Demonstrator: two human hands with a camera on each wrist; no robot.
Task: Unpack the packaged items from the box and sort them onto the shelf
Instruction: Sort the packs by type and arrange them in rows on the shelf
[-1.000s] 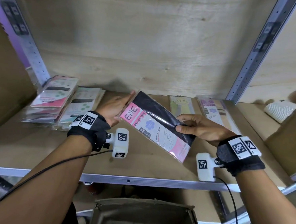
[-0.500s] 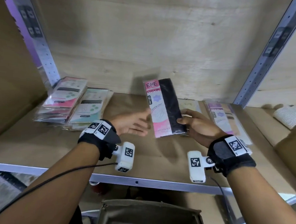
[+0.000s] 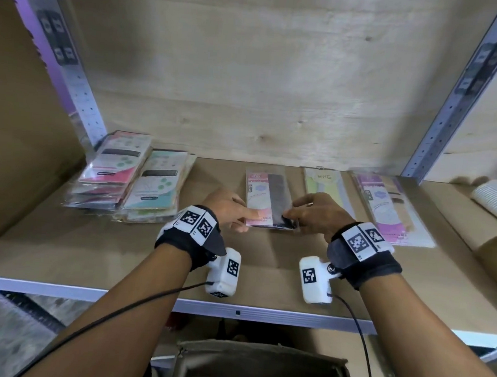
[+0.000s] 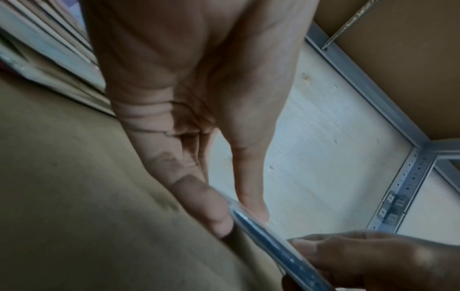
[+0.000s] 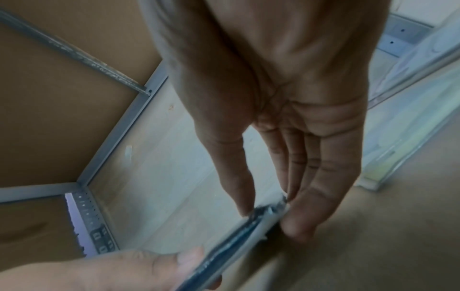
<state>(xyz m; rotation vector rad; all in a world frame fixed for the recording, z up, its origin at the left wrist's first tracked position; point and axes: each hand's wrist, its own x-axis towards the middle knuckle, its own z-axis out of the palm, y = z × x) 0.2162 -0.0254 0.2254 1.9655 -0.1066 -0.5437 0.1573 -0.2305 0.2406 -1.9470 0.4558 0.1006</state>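
A flat pink-and-black stocking package [image 3: 266,195] lies lengthwise on the brown shelf board [image 3: 90,251], between the left-hand stacks and a green package. My left hand [image 3: 248,217] pinches its near left corner, thumb above and finger below the package edge [image 4: 273,248]. My right hand [image 3: 288,214] pinches the near right corner, thumb on top and fingers under the package edge [image 5: 239,232]. The near end looks slightly lifted off the board. The cardboard box [image 3: 258,371] stands open below the shelf's front rail; its contents are hidden.
Two stacks of packaged items [image 3: 115,176] [image 3: 156,187] sit at the shelf's left. A green package [image 3: 323,187] and a purple package [image 3: 384,206] lie to the right. A white ribbed item [image 3: 496,202] lies beyond the right upright [image 3: 439,128]. A plywood wall backs the shelf.
The package went from tilted in the air, then held upright by my right hand, down flat onto the shelf. My left hand returned to its near left corner.
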